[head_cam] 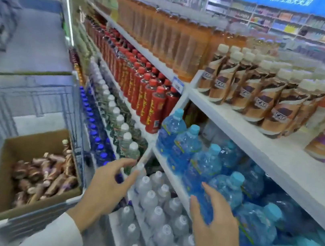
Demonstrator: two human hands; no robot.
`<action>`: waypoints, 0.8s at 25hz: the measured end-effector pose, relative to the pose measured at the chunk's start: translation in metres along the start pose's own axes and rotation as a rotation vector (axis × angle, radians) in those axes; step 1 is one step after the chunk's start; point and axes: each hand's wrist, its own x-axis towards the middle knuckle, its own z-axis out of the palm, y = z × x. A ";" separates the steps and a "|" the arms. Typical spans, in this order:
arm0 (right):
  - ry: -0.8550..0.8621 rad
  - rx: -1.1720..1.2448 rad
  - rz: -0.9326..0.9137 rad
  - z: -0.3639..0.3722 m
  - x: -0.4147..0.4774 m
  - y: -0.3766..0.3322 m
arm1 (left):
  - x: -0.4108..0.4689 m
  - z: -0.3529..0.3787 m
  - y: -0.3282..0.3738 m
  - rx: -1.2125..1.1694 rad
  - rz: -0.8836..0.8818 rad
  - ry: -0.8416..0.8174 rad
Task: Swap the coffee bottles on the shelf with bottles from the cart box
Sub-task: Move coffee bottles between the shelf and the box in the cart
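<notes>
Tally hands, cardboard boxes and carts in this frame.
Hands: 2 (left hand, right hand)
Cardboard box: 1
Cart: 1
Total: 4

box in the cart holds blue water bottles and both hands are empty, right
Not quite. The head view shows the box holds brown coffee bottles instead. The left hand and right hand are indeed empty.
</notes>
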 end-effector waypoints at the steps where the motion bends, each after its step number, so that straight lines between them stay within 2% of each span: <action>1: -0.053 -0.008 0.015 0.026 0.001 -0.004 | -0.006 -0.017 -0.021 0.043 -0.042 0.037; 3: -0.121 -0.053 -0.037 0.077 0.010 -0.008 | -0.017 -0.049 -0.066 0.126 -0.143 0.107; 4: -0.213 -0.075 -0.065 0.106 0.014 -0.014 | -0.021 -0.066 -0.092 0.142 -0.205 0.126; 6: -0.484 -0.083 -0.017 0.156 0.019 -0.031 | -0.030 -0.095 -0.139 0.136 -0.289 0.135; 11: -0.780 -0.094 0.095 0.282 0.019 -0.059 | -0.049 -0.151 -0.245 0.093 -0.560 0.170; 13: -0.838 -0.125 0.137 0.320 0.014 -0.076 | -0.052 -0.170 -0.274 0.063 -0.636 0.158; 16: -0.723 -0.097 0.248 0.367 0.009 -0.101 | -0.050 -0.191 -0.311 0.048 -0.745 0.145; 20: -0.841 -0.139 0.215 0.420 0.019 -0.115 | -0.028 -0.203 -0.353 0.019 -0.881 0.135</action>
